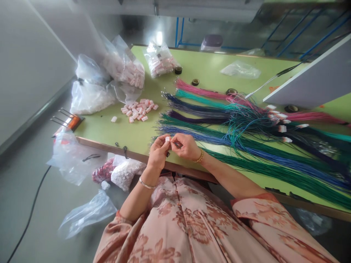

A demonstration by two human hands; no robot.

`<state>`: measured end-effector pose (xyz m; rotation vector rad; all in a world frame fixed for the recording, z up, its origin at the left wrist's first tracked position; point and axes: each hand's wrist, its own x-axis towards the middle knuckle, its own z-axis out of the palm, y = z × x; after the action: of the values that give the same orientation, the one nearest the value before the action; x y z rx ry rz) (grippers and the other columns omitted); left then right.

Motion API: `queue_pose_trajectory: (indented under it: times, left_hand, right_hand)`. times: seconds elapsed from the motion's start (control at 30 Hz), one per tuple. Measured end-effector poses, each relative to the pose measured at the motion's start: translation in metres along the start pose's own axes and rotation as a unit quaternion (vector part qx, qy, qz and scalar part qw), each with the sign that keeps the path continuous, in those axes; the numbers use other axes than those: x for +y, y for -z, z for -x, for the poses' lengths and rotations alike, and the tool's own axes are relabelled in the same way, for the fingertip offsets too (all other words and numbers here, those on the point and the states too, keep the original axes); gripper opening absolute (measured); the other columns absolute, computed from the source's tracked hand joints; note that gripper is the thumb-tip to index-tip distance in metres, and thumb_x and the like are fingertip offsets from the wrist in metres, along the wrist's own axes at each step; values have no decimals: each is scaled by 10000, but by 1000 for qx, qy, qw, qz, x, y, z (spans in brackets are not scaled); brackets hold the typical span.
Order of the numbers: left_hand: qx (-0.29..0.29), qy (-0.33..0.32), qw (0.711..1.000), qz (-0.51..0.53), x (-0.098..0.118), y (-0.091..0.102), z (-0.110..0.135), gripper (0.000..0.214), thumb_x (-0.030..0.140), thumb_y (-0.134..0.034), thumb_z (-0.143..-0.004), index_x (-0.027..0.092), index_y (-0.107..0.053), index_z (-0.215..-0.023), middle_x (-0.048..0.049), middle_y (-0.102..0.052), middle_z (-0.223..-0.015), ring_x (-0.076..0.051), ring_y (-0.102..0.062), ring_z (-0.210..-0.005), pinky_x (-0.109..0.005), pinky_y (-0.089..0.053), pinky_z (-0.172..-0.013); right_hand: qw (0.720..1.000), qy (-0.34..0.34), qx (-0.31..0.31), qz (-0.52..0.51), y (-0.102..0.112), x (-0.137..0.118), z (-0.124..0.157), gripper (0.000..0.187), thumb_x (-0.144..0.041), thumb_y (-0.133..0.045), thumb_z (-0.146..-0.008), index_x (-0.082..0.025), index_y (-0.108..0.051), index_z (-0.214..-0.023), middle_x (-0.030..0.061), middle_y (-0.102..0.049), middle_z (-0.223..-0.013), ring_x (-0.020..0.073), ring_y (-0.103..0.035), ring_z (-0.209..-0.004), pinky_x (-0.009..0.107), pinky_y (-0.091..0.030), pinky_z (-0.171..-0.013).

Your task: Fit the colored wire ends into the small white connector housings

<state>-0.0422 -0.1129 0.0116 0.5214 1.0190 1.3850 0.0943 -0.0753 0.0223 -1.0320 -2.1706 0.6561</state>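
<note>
My left hand (158,151) is closed around a small white and orange connector housing (167,138), held up near the table's front edge. Right beside it, my right hand (186,147) has its thumb and forefinger pinched together, almost touching the housing; what it holds, if anything, is too small to make out. Beyond my hands lie bundles of blue wires (203,135) and green wires (197,128) with metal tips at their left ends. A pile of similar connector housings (139,109) sits to the left on the green table (109,128).
Bags of housings (160,60) and clear plastic bags (90,96) stand at the back left. Rolls of black tape (195,82) lie behind the wires. Wires with attached white connectors (282,128) tangle at the right, near a grey panel (312,82). An orange holder with metal rods (72,122) sits at the left edge.
</note>
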Motion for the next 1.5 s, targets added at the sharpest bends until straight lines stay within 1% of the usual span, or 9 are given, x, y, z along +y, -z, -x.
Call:
queue_pose_trajectory:
  times: [0.27, 0.53, 0.63, 0.73, 0.83, 0.97, 1.17, 1.33, 1.5]
  left_hand:
    - [26, -8, 1000, 16, 2, 2, -4, 366, 291, -852, -601, 170, -675, -898, 5, -668, -816, -67, -578, -674, -207, -445, -676]
    - [36, -60, 996, -62, -6, 1, -1, 340, 343, -827, -639, 173, -678, -893, -3, -662, -785, -87, -597, -722, -211, -450, -693]
    - [31, -52, 996, -64, -4, -2, -1, 330, 349, -821, -648, 176, -679, -889, -6, -667, -791, -95, -602, -733, -223, -451, -704]
    - [18, -34, 998, -49, 0, -5, -4, 346, 348, -823, -648, 164, -681, -905, -10, -671, -787, -86, -583, -694, -227, -443, -686]
    - [12, -21, 999, -36, 3, -8, -8, 349, 317, -830, -638, 151, -680, -906, -9, -668, -781, -73, -569, -676, -217, -428, -665]
    - [13, 1, 1000, -28, 2, -9, -12, 344, 295, -831, -634, 146, -678, -904, -11, -670, -791, -73, -576, -694, -214, -422, -665]
    - [7, 14, 1000, -19, -1, -5, -14, 332, 284, -828, -636, 150, -678, -899, -8, -667, -798, -73, -572, -694, -216, -425, -667]
    - [5, 13, 1000, -16, -3, 0, -15, 338, 294, -823, -643, 147, -681, -913, -15, -668, -819, -74, -575, -707, -213, -426, -664]
    - [5, 15, 1000, -6, -2, 1, -15, 321, 277, -819, -645, 147, -682, -905, -18, -666, -807, -78, -573, -702, -216, -424, -658]
  right_hand:
    - [997, -31, -14, -74, 3, 0, -3, 104, -258, -503, -808, -189, -539, -740, 6, -601, -668, 106, -478, -572, 225, -375, -587]
    - [999, -38, -7, 3, -9, 0, 2, 67, -207, -494, -768, -193, -504, -703, 10, -575, -638, 113, -460, -573, 233, -352, -585]
    - [999, -35, -33, -6, 1, 3, -3, 80, -225, -506, -780, -182, -545, -725, 10, -591, -642, 112, -471, -564, 230, -354, -577]
    - [997, -51, -50, -40, 24, 21, -21, 170, -287, -499, -840, -172, -616, -798, 6, -631, -677, 111, -504, -578, 220, -374, -581]
    - [990, -130, 8, 45, 41, 51, -45, 177, -269, -525, -838, -164, -665, -814, 27, -675, -735, 128, -550, -635, 234, -397, -637]
    - [971, -189, -33, 140, 40, 83, -69, 119, -248, -636, -765, -192, -708, -842, 27, -713, -823, 148, -592, -710, 244, -389, -654]
    - [962, -185, -76, 186, 26, 86, -81, 116, -247, -588, -821, -204, -694, -839, 25, -716, -856, 163, -604, -770, 257, -371, -658]
    - [956, -137, -83, 247, 36, 79, -81, 188, -209, -484, -894, -164, -662, -933, 103, -696, -1006, 190, -606, -842, 276, -372, -698]
    - [963, -136, -116, 202, 46, 77, -86, 171, -204, -517, -857, -150, -657, -941, 75, -700, -842, 165, -573, -703, 261, -364, -652]
